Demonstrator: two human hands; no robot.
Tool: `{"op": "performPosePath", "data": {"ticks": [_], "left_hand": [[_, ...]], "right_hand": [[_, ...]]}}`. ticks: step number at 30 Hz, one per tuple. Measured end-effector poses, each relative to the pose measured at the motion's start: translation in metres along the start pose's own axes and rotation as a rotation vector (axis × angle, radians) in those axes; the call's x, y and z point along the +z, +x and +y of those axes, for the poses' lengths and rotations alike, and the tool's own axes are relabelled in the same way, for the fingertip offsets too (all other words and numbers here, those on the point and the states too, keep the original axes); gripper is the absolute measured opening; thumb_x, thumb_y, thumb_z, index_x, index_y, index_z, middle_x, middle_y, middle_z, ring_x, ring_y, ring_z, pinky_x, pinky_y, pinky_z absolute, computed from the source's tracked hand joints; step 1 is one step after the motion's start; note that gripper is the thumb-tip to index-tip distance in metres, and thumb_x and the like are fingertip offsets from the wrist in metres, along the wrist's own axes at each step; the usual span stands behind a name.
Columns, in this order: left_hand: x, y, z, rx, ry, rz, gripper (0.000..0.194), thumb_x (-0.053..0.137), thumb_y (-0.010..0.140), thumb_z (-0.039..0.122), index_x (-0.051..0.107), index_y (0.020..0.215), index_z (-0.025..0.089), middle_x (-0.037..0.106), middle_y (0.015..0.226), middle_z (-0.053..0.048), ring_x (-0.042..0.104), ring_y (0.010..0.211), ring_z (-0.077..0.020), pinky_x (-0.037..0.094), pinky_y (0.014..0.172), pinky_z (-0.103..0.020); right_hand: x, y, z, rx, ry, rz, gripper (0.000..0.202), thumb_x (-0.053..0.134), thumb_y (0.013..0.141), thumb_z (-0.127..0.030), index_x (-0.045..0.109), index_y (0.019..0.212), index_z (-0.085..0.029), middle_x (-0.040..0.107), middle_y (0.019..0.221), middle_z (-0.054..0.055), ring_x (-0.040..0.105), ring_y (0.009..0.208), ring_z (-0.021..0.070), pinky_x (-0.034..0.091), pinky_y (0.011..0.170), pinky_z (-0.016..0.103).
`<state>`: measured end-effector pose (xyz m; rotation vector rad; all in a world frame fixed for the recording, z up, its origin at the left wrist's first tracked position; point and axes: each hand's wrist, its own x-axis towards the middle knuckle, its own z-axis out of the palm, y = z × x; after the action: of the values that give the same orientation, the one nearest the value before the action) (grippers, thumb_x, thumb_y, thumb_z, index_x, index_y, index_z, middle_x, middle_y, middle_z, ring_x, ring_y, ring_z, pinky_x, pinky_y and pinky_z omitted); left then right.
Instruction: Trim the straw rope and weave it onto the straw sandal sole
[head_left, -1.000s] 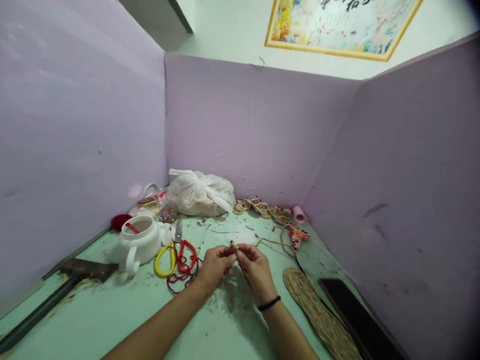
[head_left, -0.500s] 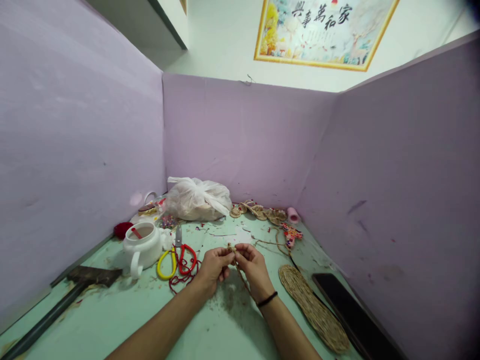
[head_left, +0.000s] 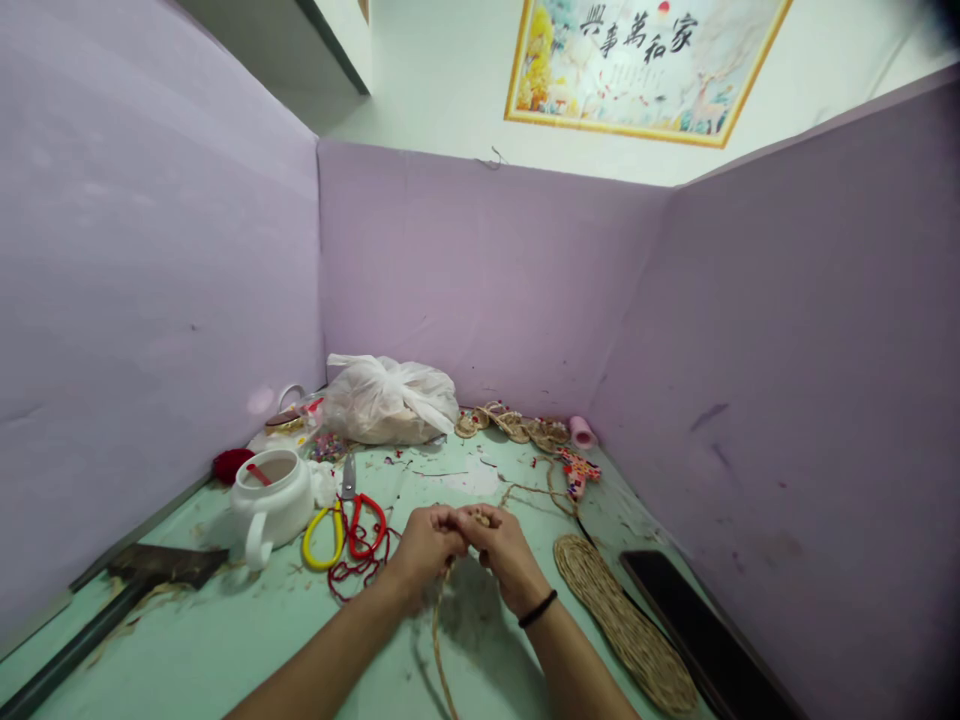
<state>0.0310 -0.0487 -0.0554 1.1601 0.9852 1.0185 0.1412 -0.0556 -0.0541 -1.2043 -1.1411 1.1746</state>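
Observation:
Over the middle of the table, my left hand and my right hand meet with closed fingers on a thin straw-coloured cord. Its end between the fingertips is mostly hidden, and the rest trails down toward the front edge. To the right of my hands lies a flat woven straw sole. Scissors with one yellow and one red handle rest to the left, with red yarn tangled over and below them.
At left stand a white teapot-like cup and a hammer-like tool. A tied plastic bag, small woven sandals, a pink spool and a beaded piece lie behind. A black phone-like slab is at right. Purple panels surround the table.
My hands have drawn together and sit slightly lower, the right fingers now over the left. The cord's tail has swung from beside my right wrist to hang between my forearms.

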Motion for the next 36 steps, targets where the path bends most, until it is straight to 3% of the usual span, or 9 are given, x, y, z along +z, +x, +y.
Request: {"op": "performPosePath", "data": {"ticks": [4,11,16,19,21,24,29,33,36], "left_hand": [[0.006,-0.003,-0.003,0.047,0.088,-0.015,0.006,0.051,0.051,0.013,0.047,0.048,0.014,0.039,0.04,0.008,0.03,0.041,-0.0044,0.02,0.043,-0.019],[0.004,-0.008,-0.008,-0.016,0.233,-0.196,0.005,0.053,0.051,0.011,0.05,0.049,0.014,0.041,0.039,0.008,0.031,0.04,-0.0052,0.019,0.042,-0.02],[-0.008,-0.013,0.001,-0.086,0.252,-0.317,0.003,0.054,0.051,0.009,0.054,0.051,0.012,0.04,0.037,0.007,0.03,0.039,-0.0041,0.017,0.04,-0.019],[-0.03,-0.011,0.021,-0.149,0.222,-0.334,0.004,0.057,0.053,0.012,0.059,0.055,0.009,0.044,0.038,0.004,0.031,0.035,-0.004,0.018,0.037,-0.018],[-0.053,-0.009,0.038,-0.15,0.167,-0.318,0.008,0.06,0.053,0.014,0.059,0.058,0.008,0.045,0.038,0.003,0.031,0.032,-0.0032,0.015,0.033,-0.017],[-0.092,-0.007,0.061,-0.08,0.003,-0.223,0.013,0.059,0.06,0.022,0.053,0.067,0.013,0.038,0.041,0.009,0.013,0.029,0.0013,0.008,0.029,-0.014],[-0.137,0.001,0.069,0.003,-0.281,-0.078,0.007,0.053,0.068,0.018,0.048,0.07,0.015,0.044,0.047,0.007,0.009,0.028,0.0025,0.014,0.026,-0.01],[-0.129,0.004,0.056,-0.006,-0.41,0.023,0.005,0.048,0.072,0.015,0.052,0.07,0.014,0.045,0.046,0.005,0.012,0.027,0.0019,0.014,0.026,-0.01],[-0.104,0.005,0.043,-0.099,-0.32,-0.068,0.007,0.056,0.069,0.021,0.054,0.071,0.014,0.044,0.044,0.006,0.013,0.027,0.0018,0.009,0.027,-0.012]], "right_hand": [[0.001,0.006,0.009,-0.08,-0.076,0.146,0.028,0.065,0.058,-0.038,0.05,0.049,-0.017,0.046,0.04,-0.005,0.039,0.039,0.008,0.03,0.04,0.021],[-0.016,0.024,0.017,-0.084,-0.155,0.297,0.034,0.053,0.065,-0.052,0.041,0.054,-0.021,0.036,0.034,-0.009,0.028,0.028,0.0071,0.024,0.032,0.021],[-0.042,0.032,0.008,-0.162,-0.277,0.332,0.037,0.041,0.072,-0.054,0.046,0.062,-0.019,0.035,0.04,-0.008,0.028,0.033,0.0079,0.023,0.035,0.021],[-0.055,0.03,-0.001,-0.249,-0.406,0.226,0.039,0.04,0.076,-0.05,0.055,0.066,-0.016,0.045,0.047,-0.003,0.035,0.038,0.0089,0.025,0.038,0.021],[-0.057,0.027,-0.005,-0.303,-0.526,0.044,0.037,0.048,0.074,-0.046,0.057,0.056,-0.016,0.048,0.045,-0.003,0.04,0.042,0.0095,0.027,0.041,0.021],[-0.053,0.023,-0.008,-0.346,-0.724,-0.188,0.035,0.052,0.074,-0.041,0.063,0.052,-0.016,0.045,0.039,-0.004,0.041,0.041,0.0098,0.027,0.042,0.021],[-0.054,0.043,-0.015,-0.399,-1.048,-0.19,0.014,0.057,0.074,-0.025,0.066,0.065,-0.018,0.065,0.081,0.003,0.055,0.082,0.017,0.039,0.071,0.026],[-0.08,0.09,-0.045,-0.311,-1.297,-0.043,0.009,0.064,0.07,-0.019,0.064,0.063,-0.013,0.063,0.087,0.01,0.053,0.093,0.0226,0.039,0.08,0.036],[-0.097,0.134,-0.087,-0.243,-1.403,0.093,0.018,0.051,0.082,-0.029,0.058,0.09,-0.015,0.061,0.094,0.005,0.058,0.082,0.0161,0.046,0.073,0.036]]}}
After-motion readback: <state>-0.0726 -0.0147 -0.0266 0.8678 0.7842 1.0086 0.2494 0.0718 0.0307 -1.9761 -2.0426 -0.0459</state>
